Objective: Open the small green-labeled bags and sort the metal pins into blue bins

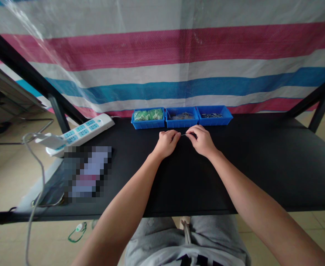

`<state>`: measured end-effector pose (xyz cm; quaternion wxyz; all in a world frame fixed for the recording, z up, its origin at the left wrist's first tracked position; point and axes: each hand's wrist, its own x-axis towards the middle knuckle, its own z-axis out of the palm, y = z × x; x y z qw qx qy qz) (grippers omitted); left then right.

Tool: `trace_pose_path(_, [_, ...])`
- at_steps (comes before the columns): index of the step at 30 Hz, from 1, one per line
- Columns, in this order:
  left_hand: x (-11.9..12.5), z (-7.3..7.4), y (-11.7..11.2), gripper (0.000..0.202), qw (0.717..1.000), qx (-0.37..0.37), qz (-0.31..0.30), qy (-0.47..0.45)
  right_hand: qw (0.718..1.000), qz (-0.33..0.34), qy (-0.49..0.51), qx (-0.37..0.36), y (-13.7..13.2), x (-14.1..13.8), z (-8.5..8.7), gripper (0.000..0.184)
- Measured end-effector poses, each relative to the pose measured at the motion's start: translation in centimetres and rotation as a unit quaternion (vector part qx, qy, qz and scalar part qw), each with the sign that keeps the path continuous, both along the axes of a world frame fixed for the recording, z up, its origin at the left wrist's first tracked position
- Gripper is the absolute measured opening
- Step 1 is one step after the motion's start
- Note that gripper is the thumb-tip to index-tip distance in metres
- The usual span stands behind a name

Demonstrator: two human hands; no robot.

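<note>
Just in front of the blue bins, my left hand (168, 142) and my right hand (201, 141) face each other over the black table. A thin metal pin (183, 135) spans the small gap between them, with the fingertips of each hand pinched on one end. Its exact kind is too small to make out. Behind my left hand stands a blue bin (148, 125) of small pale pieces in green-tinted wrapping. The middle blue bin (182, 122) holds small greyish parts. Thin metal pieces lie in the right blue bin (216, 121).
A white power strip (93, 127) with a plugged-in adapter (50, 141) lies at the table's left; its cable (43, 177) hangs over the edge. A blurred-out flat object (92, 171) lies nearby. Striped sheeting (162, 48) hangs behind the black tabletop (262, 159). Black frame bars rise at both sides.
</note>
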<state>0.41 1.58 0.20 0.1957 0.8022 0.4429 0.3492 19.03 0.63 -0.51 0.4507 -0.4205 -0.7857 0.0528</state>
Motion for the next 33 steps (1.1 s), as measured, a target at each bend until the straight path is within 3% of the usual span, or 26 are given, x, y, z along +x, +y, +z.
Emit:
trace_pose_path(5, [-0.13, -0.11, 0.05, 0.029, 0.998, -0.032, 0.01, -0.054, 0.999, 0.0, 0.045, -0.022, -0.64, -0.39, 0.83, 0.01])
trace_pose_path(10, [-0.27, -0.17, 0.07, 0.022, 0.997, -0.044, 0.03, -0.058, 0.989, -0.034, 0.092, -0.11, -0.8, -0.41, 0.87, 0.02])
trace_pose_path(15, [-0.31, -0.14, 0.01, 0.02, 0.995, -0.051, 0.037, -0.072, 0.981, -0.014, 0.07, -0.18, -0.71, -0.18, 0.69, 0.03])
trace_pose_path(19, [-0.3, -0.16, 0.03, 0.015, 0.995, -0.054, 0.033, -0.08, 0.973, 0.001, 0.112, -0.203, -0.68, -0.24, 0.76, 0.023])
trace_pose_path(23, [-0.14, -0.1, -0.09, 0.014, 0.994, -0.062, 0.023, -0.092, 0.952, 0.018, 0.184, -0.244, -0.42, -0.22, 0.48, 0.018])
trace_pose_path(27, [0.01, -0.09, -0.25, 0.016, 0.994, -0.067, 0.016, -0.085, 0.912, 0.052, 0.27, -0.303, -0.23, -0.09, 0.33, 0.02])
trace_pose_path(33, [0.04, -0.26, -0.32, 0.017, 0.994, -0.066, 0.006, -0.083, 0.884, 0.106, 0.298, -0.345, -0.27, 0.15, 0.52, 0.019])
